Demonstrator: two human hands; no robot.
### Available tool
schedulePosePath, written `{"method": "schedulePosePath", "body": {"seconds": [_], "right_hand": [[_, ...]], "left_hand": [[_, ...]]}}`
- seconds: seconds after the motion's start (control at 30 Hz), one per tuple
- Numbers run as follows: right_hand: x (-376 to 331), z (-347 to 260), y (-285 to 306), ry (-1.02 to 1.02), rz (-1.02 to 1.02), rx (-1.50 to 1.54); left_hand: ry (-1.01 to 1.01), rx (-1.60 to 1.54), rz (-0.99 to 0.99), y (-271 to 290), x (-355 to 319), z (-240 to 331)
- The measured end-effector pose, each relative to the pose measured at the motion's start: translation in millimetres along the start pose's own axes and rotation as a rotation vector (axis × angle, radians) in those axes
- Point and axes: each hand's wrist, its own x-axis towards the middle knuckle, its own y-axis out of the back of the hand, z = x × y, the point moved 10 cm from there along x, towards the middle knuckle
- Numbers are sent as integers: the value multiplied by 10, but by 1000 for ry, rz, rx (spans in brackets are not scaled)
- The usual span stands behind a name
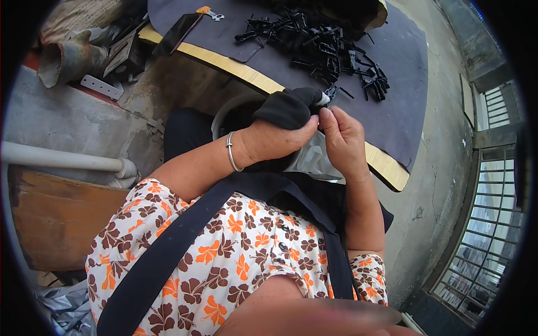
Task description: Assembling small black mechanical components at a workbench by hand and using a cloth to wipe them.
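Note:
Both my hands meet over the near edge of the table (400,78), which has a blue-grey cover. My left hand (284,120), partly covered by black glove-like fabric with a white patch at one fingertip, is closed around a small black plastic part (332,91). My right hand (344,137) is bare; its thumb and forefinger are pinched together close against the left fingers. Whatever lies between those right fingertips is too small to make out. Just beyond my hands, a tangled pile of similar black plastic parts (322,50) lies on the table.
Below my hands stands a round bucket (220,115) with grey plastic sheeting (316,157) beside it. A dark phone-like slab (178,33) and an orange-handled tool (212,13) rest at the table's left. Further left are a rusty metal pipe fitting (67,59) and a white pipe (61,157).

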Motion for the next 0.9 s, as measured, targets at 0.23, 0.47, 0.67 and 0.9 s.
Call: {"method": "schedulePosePath", "body": {"seconds": [0.23,0.47,0.67,0.9], "right_hand": [[19,16,-107,0,81,268],[-4,-315,103,130,71,-56],[-13,-416,191,215,89,-138],[45,-165,93,69,44,126]], "left_hand": [[-156,376,-116,-68,-36,184],[23,-58,9,215,5,-88],[567,-704,-130,-26,-150,-486],[199,-291,-271,-107,-44,-201]]}}
